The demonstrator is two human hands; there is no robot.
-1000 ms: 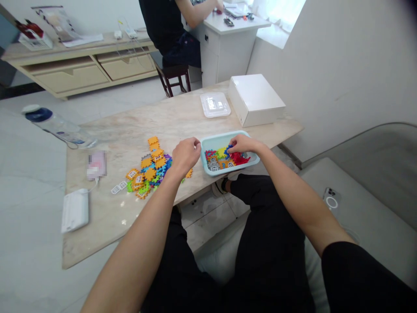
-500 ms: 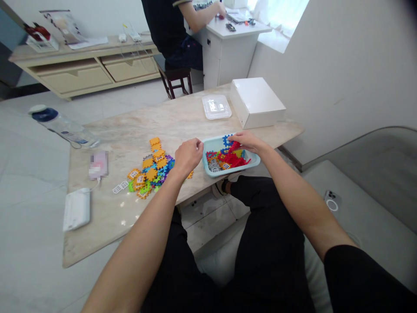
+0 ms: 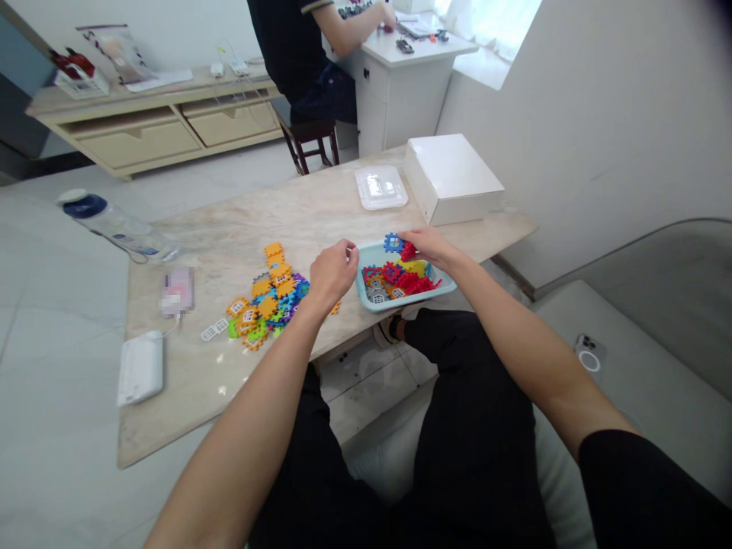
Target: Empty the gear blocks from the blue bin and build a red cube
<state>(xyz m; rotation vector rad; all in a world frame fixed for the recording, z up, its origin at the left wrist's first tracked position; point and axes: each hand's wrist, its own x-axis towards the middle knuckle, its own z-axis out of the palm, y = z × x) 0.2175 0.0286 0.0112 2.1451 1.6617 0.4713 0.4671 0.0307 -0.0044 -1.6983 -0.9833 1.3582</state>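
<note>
Head camera: our right grip pinches a blue tile over the tray at the bench's near edge; our left grip, curled closed, rests beside its left rim.

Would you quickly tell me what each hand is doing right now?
Left hand: curled shut beside the tray; whether it grips anything cannot be told.
Right hand: pinching a blue piece above the tray.

Tray lt teal, tiles red/blue/yellow. Pile mostly orange w/ green + purple bits. Desk beige marble veins, box plain white.
</note>
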